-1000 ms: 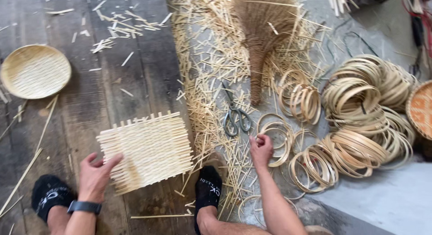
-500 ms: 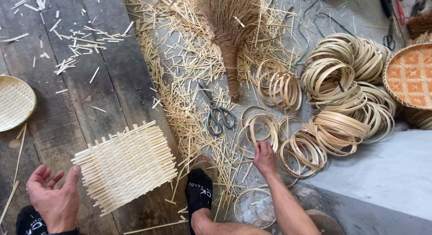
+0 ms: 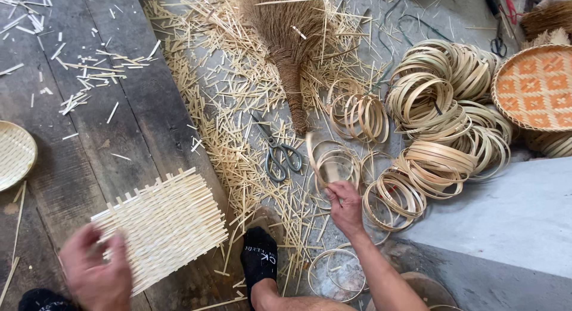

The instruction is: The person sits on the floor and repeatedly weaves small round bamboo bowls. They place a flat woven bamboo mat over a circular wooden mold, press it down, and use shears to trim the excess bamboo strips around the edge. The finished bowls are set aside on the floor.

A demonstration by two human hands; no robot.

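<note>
A flat woven bamboo mat (image 3: 164, 224) lies on the dark wooden planks in front of me. My left hand (image 3: 95, 269), blurred, rests on the mat's near left corner with fingers spread. My right hand (image 3: 344, 202) is closed on a thin bamboo hoop (image 3: 325, 162), lifting it from the pile of hoops. Grey scissors (image 3: 279, 153) lie just left of that hoop among cut bamboo slivers.
A straw hand broom (image 3: 286, 43) lies at the top. Many stacked bamboo hoops (image 3: 444, 120) fill the right. An orange patterned woven tray (image 3: 533, 87) sits far right, a small round basket (image 3: 13, 153) far left. My black-socked foot (image 3: 259, 257) is below centre, beside a grey slab (image 3: 506, 215).
My left hand has moved right onto the mat's corner. My right hand has closed on a hoop and raised it. The view has shifted so things sit further left.
</note>
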